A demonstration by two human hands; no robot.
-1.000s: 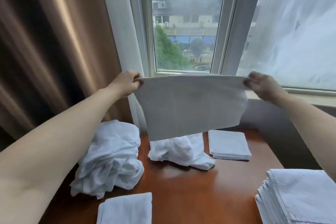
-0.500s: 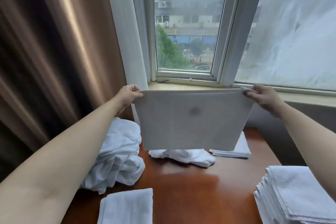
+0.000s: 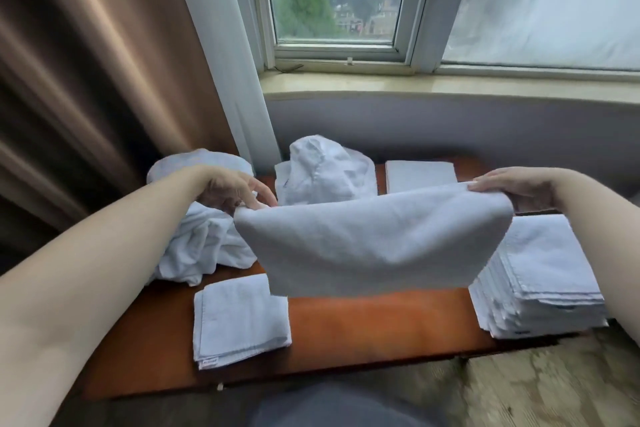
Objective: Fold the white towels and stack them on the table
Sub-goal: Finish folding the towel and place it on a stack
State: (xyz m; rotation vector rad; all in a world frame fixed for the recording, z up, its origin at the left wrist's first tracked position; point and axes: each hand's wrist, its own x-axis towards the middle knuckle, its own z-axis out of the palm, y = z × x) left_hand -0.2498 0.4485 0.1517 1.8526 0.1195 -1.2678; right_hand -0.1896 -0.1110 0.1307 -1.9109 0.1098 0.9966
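I hold a white towel (image 3: pixel 370 243) stretched between both hands, low over the brown table (image 3: pixel 363 333). My left hand (image 3: pixel 232 191) pinches its top left corner and my right hand (image 3: pixel 516 189) pinches the top right corner. The towel hangs doubled and sags in the middle. A folded towel (image 3: pixel 239 319) lies at the table's front left. At the right stands a tall stack of folded towels (image 3: pixel 540 281). One more folded towel (image 3: pixel 419 175) lies at the back.
Two heaps of crumpled white towels sit on the table, one at the left (image 3: pixel 204 239) and one at the back middle (image 3: pixel 325 170). A brown curtain (image 3: pixel 97 62) hangs at the left. The window sill (image 3: pixel 415 80) runs behind the table.
Both hands have come down with the towel from window height to just above the table. The view has tilted down, so more of the table and floor shows.
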